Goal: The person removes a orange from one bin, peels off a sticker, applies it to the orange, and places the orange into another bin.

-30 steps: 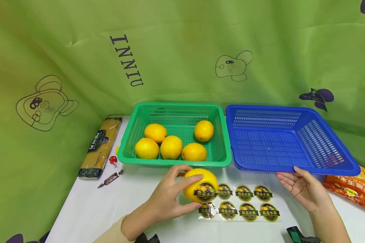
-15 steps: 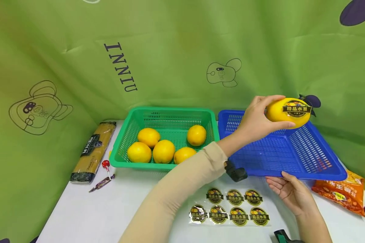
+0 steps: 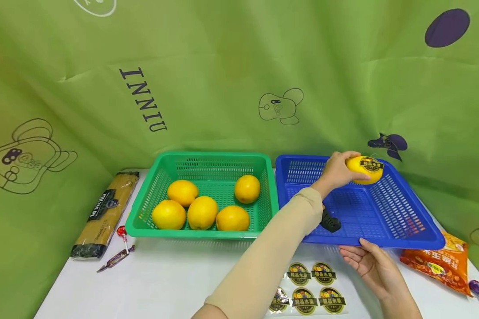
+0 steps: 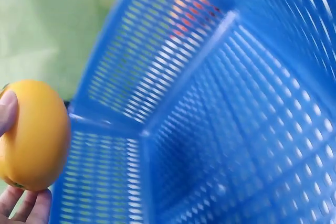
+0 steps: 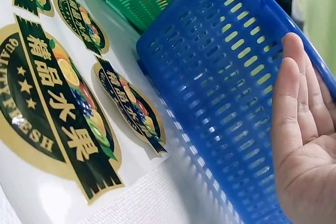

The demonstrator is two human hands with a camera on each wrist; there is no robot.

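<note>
My left-hand fingers (image 3: 337,165) curl round a yellow fruit (image 3: 364,169) and hold it above the far right corner of the blue basket (image 3: 403,241); the wrist view shows the thumb on its near side and two fingertips under it. My left hand (image 3: 335,173) reaches there across the basket's left wall, forearm in a beige sleeve (image 3: 263,257). The fruit is oval, smooth-skinned and uniformly yellow, with a dark oval sticker bearing gold lettering on its upward face. My right hand (image 3: 369,263) lies palm up, fingers straight and relaxed, against the near wall of the blue basket; it grips nothing. Just below that palm, on the white table (image 3: 163,283), lies a sticker sheet (image 3: 309,292) with matching labels. Left of my left forearm stands a green basket (image 3: 143,230), touching the blue one, holding five more yellow fruits (image 3: 201,212). An orange snack bag (image 3: 439,266) lies right of my right hand.
</note>
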